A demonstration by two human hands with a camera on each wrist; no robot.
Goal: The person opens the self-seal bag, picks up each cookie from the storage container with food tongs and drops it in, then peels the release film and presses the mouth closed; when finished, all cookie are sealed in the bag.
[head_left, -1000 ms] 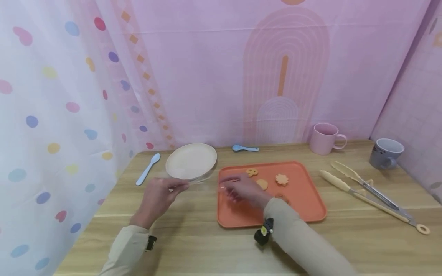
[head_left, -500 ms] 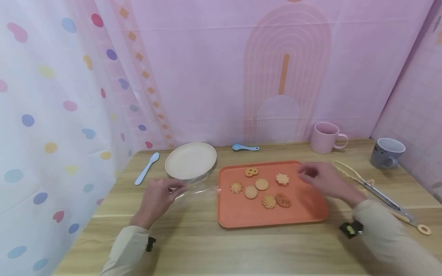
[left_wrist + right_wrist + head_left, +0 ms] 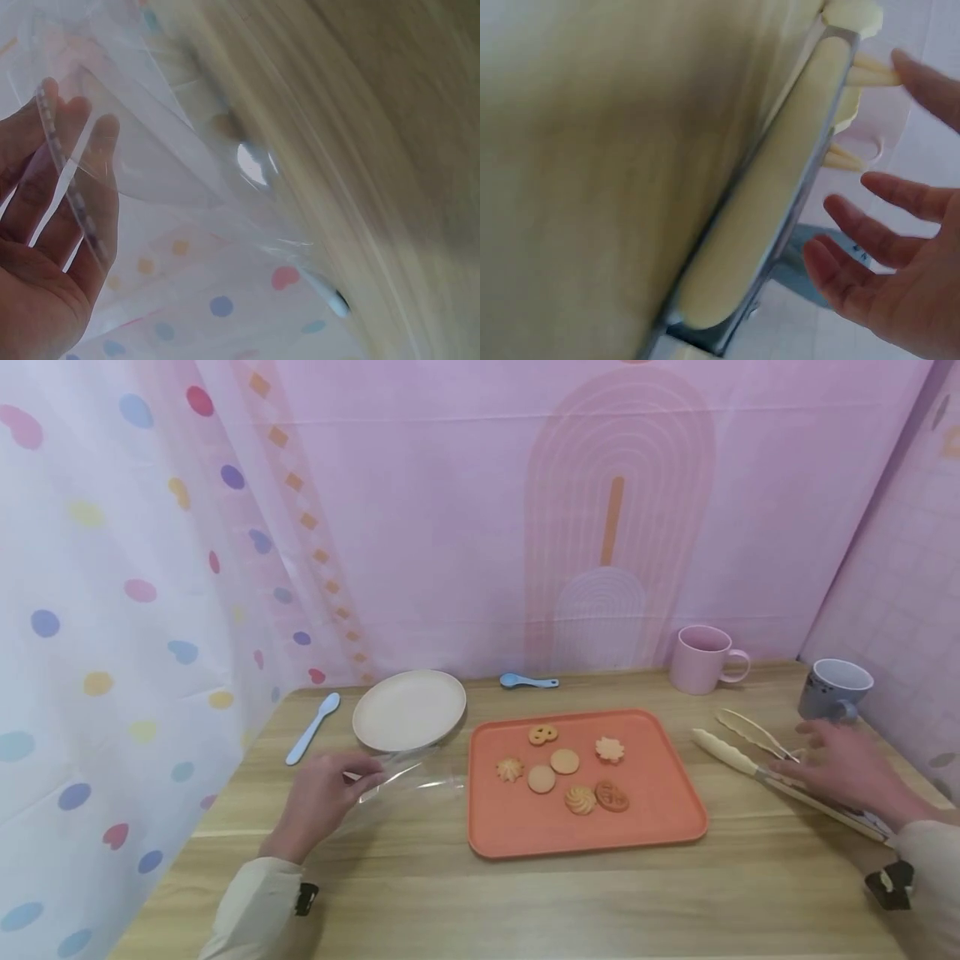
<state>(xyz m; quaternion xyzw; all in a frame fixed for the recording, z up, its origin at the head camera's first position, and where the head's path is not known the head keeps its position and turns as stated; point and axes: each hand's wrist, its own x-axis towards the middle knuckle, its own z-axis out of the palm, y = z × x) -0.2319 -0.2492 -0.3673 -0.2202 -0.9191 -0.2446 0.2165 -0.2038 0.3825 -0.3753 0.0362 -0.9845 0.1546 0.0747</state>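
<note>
My left hand (image 3: 318,797) pinches the edge of a clear plastic bag (image 3: 420,777) between thumb and fingers. In the left wrist view the see-through bag (image 3: 165,150) spreads out from the fingertips. Over the cream-and-metal tongs (image 3: 731,752) at the right is my right hand (image 3: 855,772), its fingers spread and relaxed. The right wrist view has this hand (image 3: 907,270) beside the tongs' handle (image 3: 772,180), the thumb close to a cream tab; whether it touches cannot be told. An orange tray (image 3: 495,835) lies between the hands, bearing several cookies (image 3: 565,762).
A cream plate (image 3: 409,710) lies behind the bag, with a blue spoon (image 3: 312,729) to its left. A small blue measuring spoon (image 3: 528,681) is at the table's back edge. A pink mug (image 3: 699,662) and a grey mug (image 3: 828,689) stand at the back right.
My right hand has moved from over the tray's left side, across it, to the tongs at the right. The left hand keeps its pinch on the bag, which now shows more plainly.
</note>
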